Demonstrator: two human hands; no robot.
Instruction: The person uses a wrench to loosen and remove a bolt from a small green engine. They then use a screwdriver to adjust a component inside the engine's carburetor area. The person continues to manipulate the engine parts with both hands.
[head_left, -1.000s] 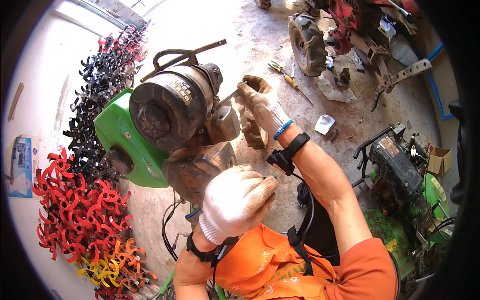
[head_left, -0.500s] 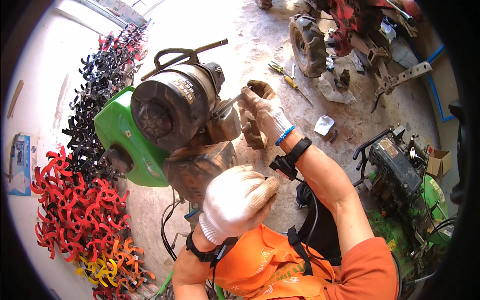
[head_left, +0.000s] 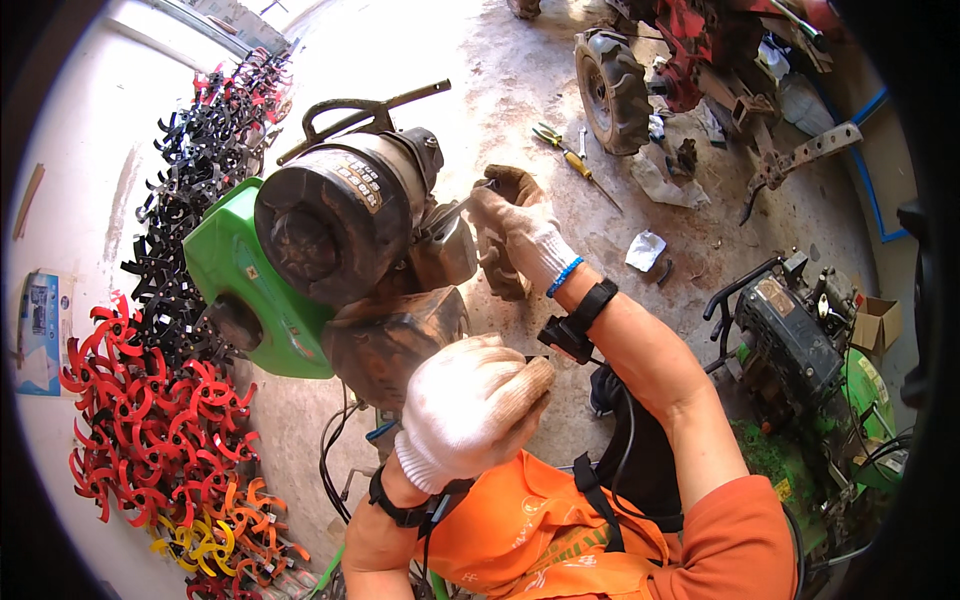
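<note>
In front of me stands a dirty engine with a round black cover (head_left: pixel 335 215) and a green fuel tank (head_left: pixel 235 285). My right hand (head_left: pixel 525 225), in a soiled white work glove, is closed at the engine's right side. It grips a slim metal tool (head_left: pixel 455 211) that points toward a small grimy housing (head_left: pixel 446 252); the tool's kind cannot be made out. Below that hand is a dirty brown part (head_left: pixel 503 275). My left hand (head_left: pixel 470 405), also gloved, is closed in front of the lower engine box (head_left: pixel 390 335). Its fingers hide whatever they hold; a dark bit shows beside them.
Red, black, orange and yellow curved blades (head_left: pixel 160 425) lie heaped along the left wall. On the floor are a yellow-handled screwdriver (head_left: pixel 590 178), pliers (head_left: pixel 546 135) and crumpled paper (head_left: pixel 645 250). A red machine with a tyre (head_left: pixel 612 92) and another engine (head_left: pixel 790 325) stand at right.
The view has shifted slightly. My right hand has turned a little at the tool and sits slightly lower. My left hand keeps its closed pose.
</note>
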